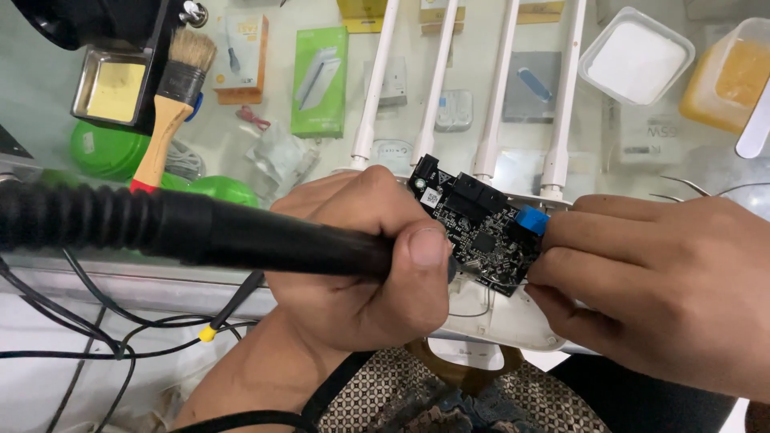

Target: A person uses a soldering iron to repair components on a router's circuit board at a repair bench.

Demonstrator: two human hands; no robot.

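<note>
My left hand [361, 273] is closed around the black handle of a tool [265, 240], whose ribbed hose runs off to the left. The tool's tip is hidden behind my fingers, close to a black circuit board [481, 236]. My right hand [658, 273] pinches the board's right edge at a blue connector [532, 219]. The board is tilted above a white router shell [501, 321]. Several white antennas [437, 80] rise from the shell's far side.
A paintbrush [172, 96] and a metal tin with a yellow sponge [112, 88] lie at the back left by a green box [319, 80]. A white-lidded tub [638, 56] and a yellow tub [734, 76] stand at the back right. Black cables [96, 329] hang at the lower left.
</note>
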